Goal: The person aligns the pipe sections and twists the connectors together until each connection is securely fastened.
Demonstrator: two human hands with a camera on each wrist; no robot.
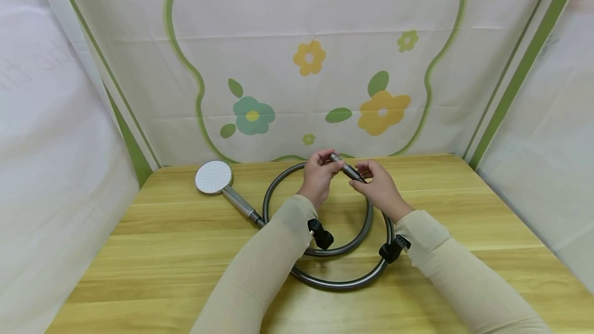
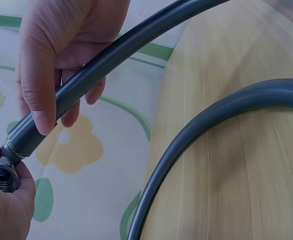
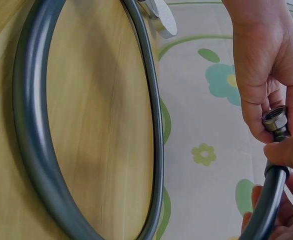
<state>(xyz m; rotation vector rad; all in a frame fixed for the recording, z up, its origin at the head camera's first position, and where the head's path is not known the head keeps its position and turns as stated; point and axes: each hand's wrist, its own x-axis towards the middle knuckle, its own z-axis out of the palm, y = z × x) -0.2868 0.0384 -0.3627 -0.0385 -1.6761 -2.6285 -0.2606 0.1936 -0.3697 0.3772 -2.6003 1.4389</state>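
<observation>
A dark grey shower hose point(image 1: 341, 286) lies in loops on the table, and its free end is raised between both hands. My left hand point(image 1: 319, 173) pinches the metal threaded nut point(image 3: 275, 121) at that end between thumb and fingers. The nut's open, threaded mouth shows in both wrist views. Just behind it, my right hand point(image 1: 379, 188) grips the hose near its end sleeve point(image 2: 26, 135), thumb on one side and fingers on the other. At the hose's other end, a handheld shower head point(image 1: 213, 177) rests on the table with its white spray face up.
The wooden table point(image 1: 176, 251) has its back edge right behind the hands. A white cloth point(image 1: 278, 9) with flowers and green lines hangs there, and white cloth walls stand at left and right. Black wrist straps point(image 1: 321, 234) sit over both sleeves.
</observation>
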